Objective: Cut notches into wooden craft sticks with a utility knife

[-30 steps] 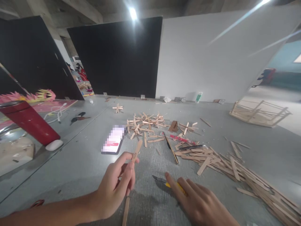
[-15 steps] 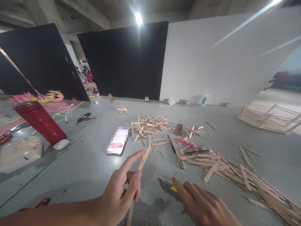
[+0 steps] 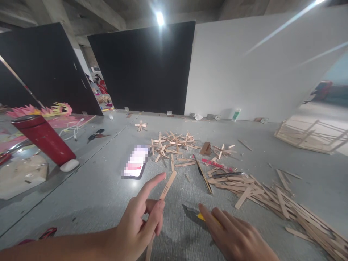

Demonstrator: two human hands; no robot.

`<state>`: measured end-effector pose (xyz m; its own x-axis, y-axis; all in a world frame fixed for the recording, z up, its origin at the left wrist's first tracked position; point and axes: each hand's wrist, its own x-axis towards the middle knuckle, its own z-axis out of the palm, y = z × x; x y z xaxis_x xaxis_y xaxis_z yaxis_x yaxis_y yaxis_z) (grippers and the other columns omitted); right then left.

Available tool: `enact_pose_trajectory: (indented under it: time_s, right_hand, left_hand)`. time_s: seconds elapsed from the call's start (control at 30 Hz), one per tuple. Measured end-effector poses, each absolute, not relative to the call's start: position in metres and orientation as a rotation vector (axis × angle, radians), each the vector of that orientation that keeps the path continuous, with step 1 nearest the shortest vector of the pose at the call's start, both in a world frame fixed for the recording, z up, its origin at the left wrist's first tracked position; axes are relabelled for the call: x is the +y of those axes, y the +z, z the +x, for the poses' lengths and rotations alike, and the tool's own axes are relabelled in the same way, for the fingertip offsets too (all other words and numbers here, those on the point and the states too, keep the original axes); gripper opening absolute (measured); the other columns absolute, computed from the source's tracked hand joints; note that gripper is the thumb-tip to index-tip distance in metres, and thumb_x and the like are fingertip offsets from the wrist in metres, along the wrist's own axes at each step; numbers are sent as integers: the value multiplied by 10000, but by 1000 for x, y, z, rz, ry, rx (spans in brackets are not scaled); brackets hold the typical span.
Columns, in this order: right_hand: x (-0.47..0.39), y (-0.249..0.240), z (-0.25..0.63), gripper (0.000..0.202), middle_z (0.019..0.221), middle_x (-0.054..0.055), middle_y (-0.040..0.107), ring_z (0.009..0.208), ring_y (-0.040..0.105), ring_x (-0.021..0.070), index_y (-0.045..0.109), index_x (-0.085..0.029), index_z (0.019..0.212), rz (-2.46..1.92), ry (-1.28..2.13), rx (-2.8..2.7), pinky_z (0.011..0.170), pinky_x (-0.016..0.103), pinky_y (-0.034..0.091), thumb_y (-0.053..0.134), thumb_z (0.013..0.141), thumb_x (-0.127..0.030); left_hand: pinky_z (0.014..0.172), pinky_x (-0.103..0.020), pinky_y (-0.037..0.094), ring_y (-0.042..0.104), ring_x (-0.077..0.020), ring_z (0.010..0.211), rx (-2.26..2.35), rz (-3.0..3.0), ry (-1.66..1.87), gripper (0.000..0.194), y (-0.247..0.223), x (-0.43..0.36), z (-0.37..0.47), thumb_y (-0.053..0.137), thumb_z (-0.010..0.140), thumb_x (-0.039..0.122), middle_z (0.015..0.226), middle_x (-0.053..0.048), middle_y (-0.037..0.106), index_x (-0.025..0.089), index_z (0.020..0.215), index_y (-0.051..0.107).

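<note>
My left hand [image 3: 146,214] pinches a wooden craft stick [image 3: 168,185] between thumb and curled fingers, with the index finger stretched out beside it. The stick slants up and away, and a small rectangular mark shows on its face. Its lower end comes out below the hand. My right hand [image 3: 231,230] is wrapped round a yellow-handled utility knife [image 3: 193,213], its blade out and pointing left toward the stick. The two hands are apart. Beyond the stick's tip lies another short stick [image 3: 172,163] on the grey table [image 3: 108,206].
A pile of craft sticks [image 3: 272,195] spreads at right, with a pencil [image 3: 202,174] and a red marked strip [image 3: 217,165] nearby. Small stick pieces [image 3: 174,141] are heaped ahead. A phone [image 3: 136,163], red bottle [image 3: 45,139] and stick frame [image 3: 312,136] stand around.
The held stick's tip has come away from the short stick beyond it; earlier the two looked joined in an angled line. Both hands stay nearly in place.
</note>
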<state>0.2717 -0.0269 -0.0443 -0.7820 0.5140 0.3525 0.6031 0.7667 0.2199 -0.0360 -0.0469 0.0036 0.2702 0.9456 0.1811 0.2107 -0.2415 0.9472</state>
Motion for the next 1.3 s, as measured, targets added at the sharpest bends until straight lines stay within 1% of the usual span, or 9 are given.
enact_pose_trajectory:
  time_s: [0.33, 0.47, 0.57, 0.7, 0.8, 0.93, 1.07, 1.2, 1.3]
  right_hand:
    - [-27, -38, 264, 609, 1022, 132, 728, 791, 751, 235, 532, -45, 1459, -843, -481, -2632, 620, 325, 659, 458, 860, 38]
    - [-23, -27, 269, 858, 1063, 118, 672, 682, 701, 170, 339, -145, 1640, -1130, -493, -2528, 519, 238, 586, 392, 812, 75]
    - [-7, -22, 281, 903, 1063, 128, 644, 689, 691, 198, 364, -211, 1638, -1439, -720, -2338, 500, 254, 557, 391, 782, 77]
    - [16, -26, 303, 746, 1083, 188, 676, 849, 710, 317, 438, -124, 1578, -1532, -928, -2290, 664, 426, 627, 419, 847, 27]
    - [23, -30, 307, 743, 1279, 229, 678, 1038, 707, 364, 412, -125, 1594, -1443, -923, -2374, 784, 503, 635, 451, 866, 18]
    - [22, -24, 295, 702, 1503, 168, 600, 1367, 566, 354, 503, -170, 1524, -1053, -859, -2625, 1077, 616, 514, 483, 852, 32]
    - [11, -14, 279, 431, 1198, 124, 732, 1157, 670, 287, 664, -147, 1244, -1014, -608, -2679, 1079, 541, 519, 508, 875, 12]
    - [-2, -11, 269, 196, 803, 50, 657, 772, 665, 262, 596, -210, 789, -1057, -471, -2632, 769, 462, 588, 564, 893, -47]
    - [-5, -14, 268, 157, 762, 30, 651, 675, 676, 241, 589, -214, 855, -1111, -424, -2551, 625, 383, 551, 544, 997, -167]
  left_hand:
    - [501, -257, 458, 483, -147, 496, 1095, 1664, 1011, 571, 4, -44, -36, 371, 1139, 463, 594, 48, 556, 218, 1644, 266]
    - [512, -246, 474, 495, -145, 515, 1109, 1577, 919, 628, 2, -42, -34, 386, 1127, 536, 605, 41, 570, 201, 1644, 267]
    - [536, -238, 494, 492, -135, 515, 1103, 1525, 913, 614, 1, -41, -34, 391, 1129, 541, 602, 43, 583, 205, 1635, 300]
    - [535, -228, 498, 507, -136, 528, 1104, 1517, 932, 602, 0, -43, -36, 405, 1130, 537, 611, 39, 597, 222, 1635, 320]
    - [540, -231, 504, 506, -133, 520, 1087, 1529, 931, 606, 1, -44, -37, 408, 1133, 527, 601, 43, 589, 219, 1647, 315]
    - [533, -220, 500, 497, -126, 523, 1065, 1523, 922, 618, 1, -44, -37, 419, 1132, 535, 609, 47, 592, 240, 1659, 288]
    - [529, -215, 497, 487, -127, 533, 1081, 1501, 927, 624, 1, -41, -37, 412, 1126, 564, 610, 53, 573, 245, 1649, 292]
    - [537, -223, 490, 490, -129, 530, 1085, 1521, 924, 630, 3, -40, -37, 412, 1123, 570, 605, 53, 573, 227, 1639, 298]
    - [540, -236, 484, 488, -132, 525, 1089, 1543, 902, 649, 4, -39, -36, 403, 1121, 572, 602, 55, 568, 210, 1646, 278]
